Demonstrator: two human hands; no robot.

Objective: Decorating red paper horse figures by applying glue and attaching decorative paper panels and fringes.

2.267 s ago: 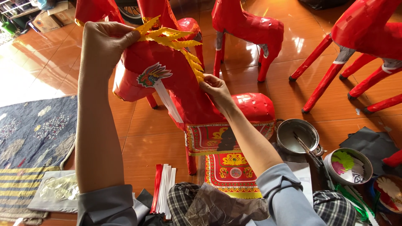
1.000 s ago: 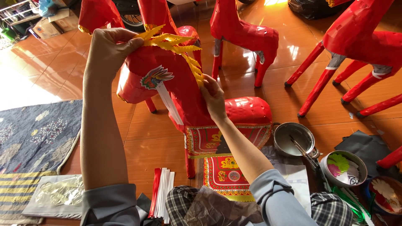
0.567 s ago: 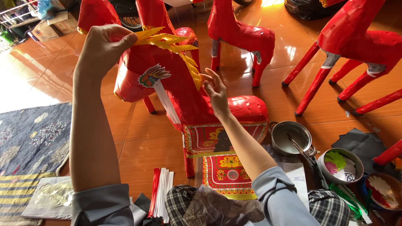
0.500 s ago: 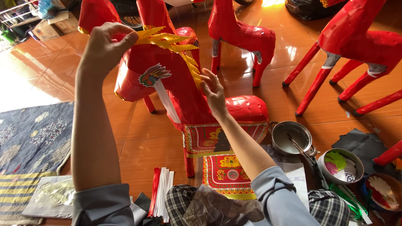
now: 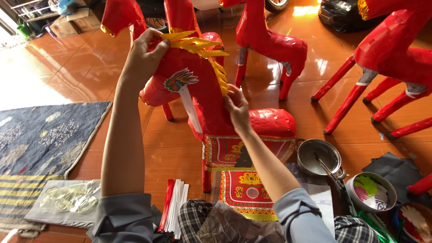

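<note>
Both your hands press the yellow fringe mane (image 5: pixel 211 58) onto the red paper horse (image 5: pixel 211 103).

The horse stands on the tiled floor at the centre of your view, head toward ten o'clock. Your left hand (image 5: pixel 144 58), at eleven o'clock, pinches the mane's top end with fingers closed on it. Your right hand (image 5: pixel 237 110), just right of centre, lays narrowly spread fingers flat against the neck beside the mane's lower end. At four o'clock sits a metal pot (image 5: pixel 320 156); more red horses (image 5: pixel 270 40) stand at one o'clock.
</note>
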